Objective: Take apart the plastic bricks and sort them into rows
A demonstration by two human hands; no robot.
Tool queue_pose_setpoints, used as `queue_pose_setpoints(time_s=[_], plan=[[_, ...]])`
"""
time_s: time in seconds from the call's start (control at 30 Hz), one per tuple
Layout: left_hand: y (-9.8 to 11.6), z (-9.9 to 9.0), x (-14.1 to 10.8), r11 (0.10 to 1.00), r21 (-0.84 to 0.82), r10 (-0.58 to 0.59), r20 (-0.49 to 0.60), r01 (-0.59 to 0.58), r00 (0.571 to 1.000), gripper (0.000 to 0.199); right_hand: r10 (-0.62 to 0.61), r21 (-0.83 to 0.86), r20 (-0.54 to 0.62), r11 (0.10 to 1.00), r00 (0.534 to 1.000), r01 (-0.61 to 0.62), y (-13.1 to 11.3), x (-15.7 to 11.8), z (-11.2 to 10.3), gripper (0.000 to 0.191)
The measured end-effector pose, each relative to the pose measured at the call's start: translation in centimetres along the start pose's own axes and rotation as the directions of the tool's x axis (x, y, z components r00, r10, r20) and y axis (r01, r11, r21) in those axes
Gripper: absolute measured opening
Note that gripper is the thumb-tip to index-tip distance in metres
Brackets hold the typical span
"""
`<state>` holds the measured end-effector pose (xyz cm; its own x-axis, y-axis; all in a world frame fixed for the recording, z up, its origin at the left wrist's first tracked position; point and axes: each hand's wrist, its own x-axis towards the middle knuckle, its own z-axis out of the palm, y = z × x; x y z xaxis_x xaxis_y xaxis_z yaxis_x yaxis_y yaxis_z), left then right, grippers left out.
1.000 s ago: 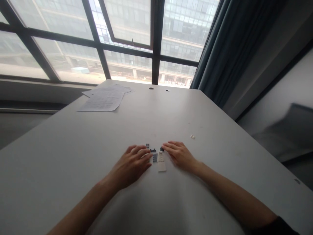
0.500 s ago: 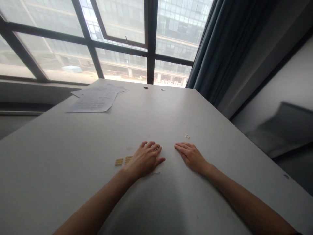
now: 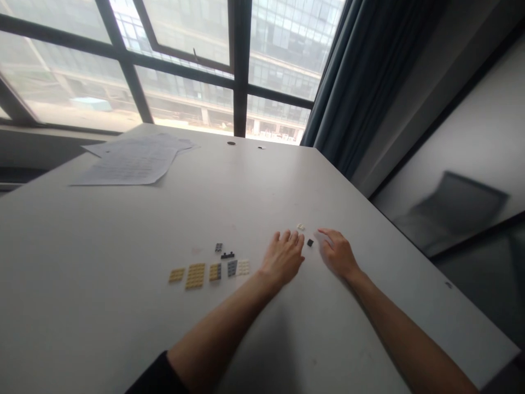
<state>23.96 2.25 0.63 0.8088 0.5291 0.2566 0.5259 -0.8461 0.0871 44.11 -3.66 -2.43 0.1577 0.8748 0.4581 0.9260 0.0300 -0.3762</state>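
My left hand [image 3: 284, 256] rests palm down on the table with its fingers outstretched, and no held piece is visible. To its left lies a row of building-block plates: a small tan plate [image 3: 176, 274], a larger tan plate [image 3: 194, 276], a tan-and-grey piece [image 3: 215, 272], a grey plate [image 3: 232, 267] and a white plate [image 3: 243, 267]. Behind the row are a small grey piece [image 3: 219, 247] and a black piece [image 3: 227, 255]. My right hand [image 3: 339, 255] has thumb and forefinger apart, right of a small black square [image 3: 310, 242]. A small white piece [image 3: 301, 226] sits beyond my left fingertips.
Printed papers [image 3: 127, 161] overlap at the far left of the white table [image 3: 123, 230]. A round dark hole [image 3: 231, 143] shows near the far edge. Windows stand behind the table, with a dark curtain [image 3: 348, 82] at right.
My left hand has moved right, uncovering the row of plates. My right hand has shifted right and its fingers have spread, with the black square now visible. The view has also shifted.
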Motion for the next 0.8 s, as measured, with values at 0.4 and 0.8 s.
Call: queue_pose_setpoints(time_s=[0.4, 0.8], plan=[[-3.0, -1.1, -1.0, 0.990, -0.092, -0.101, 0.082, 0.109, 0.991, 0.014, -0.001, 0.120, 0.103, 0.993, 0.995, -0.012, -1.4, 0.6, 0.4, 0.021], [1.1, 1.6, 2.7, 0.969, -0.159, -0.190, 0.026, 0.192, 0.981, 0.018, 0.160, 0.150, 0.157, 0.972, 0.975, -0.183, 1.3, 4.8, 1.2, 0.021]])
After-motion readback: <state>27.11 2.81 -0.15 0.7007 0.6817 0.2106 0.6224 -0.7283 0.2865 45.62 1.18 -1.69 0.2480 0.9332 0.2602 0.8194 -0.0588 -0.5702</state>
